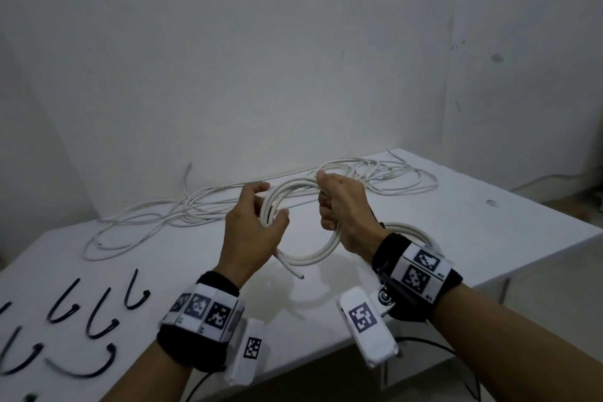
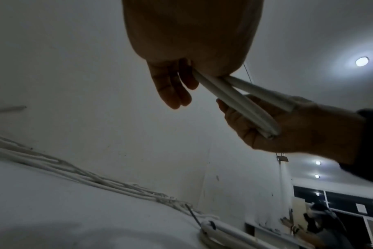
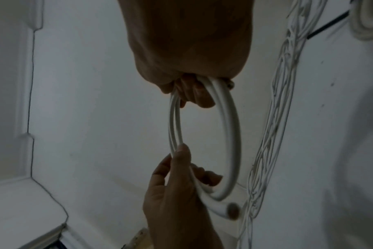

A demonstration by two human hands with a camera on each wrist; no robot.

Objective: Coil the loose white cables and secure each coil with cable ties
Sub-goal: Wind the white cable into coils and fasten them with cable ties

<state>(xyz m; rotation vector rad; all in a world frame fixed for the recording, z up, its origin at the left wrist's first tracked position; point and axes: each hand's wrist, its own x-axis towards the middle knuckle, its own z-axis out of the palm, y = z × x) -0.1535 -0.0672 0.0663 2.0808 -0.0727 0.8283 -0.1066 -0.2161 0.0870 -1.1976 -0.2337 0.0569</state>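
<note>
Above the white table point(image 1: 473, 238), both hands hold up a coil of white cable point(image 1: 313, 256) of a few turns. My right hand point(image 1: 329, 202) grips its upper right side in a fist, as the right wrist view shows on the coil point(image 3: 232, 134). My left hand point(image 1: 274, 202) takes the coil's left side between thumb and loosely curled fingers point(image 3: 202, 175). In the left wrist view the strands point(image 2: 234, 97) run from my left palm into the right hand point(image 2: 287, 131). The cable's cut end point(image 1: 300, 276) hangs free below the coil.
A long tangle of loose white cable point(image 1: 195, 206) lies along the table's back edge against the wall. Several black cable ties point(image 1: 98, 320) lie at the front left. Another white coil point(image 1: 421, 232) lies on the table under my right wrist.
</note>
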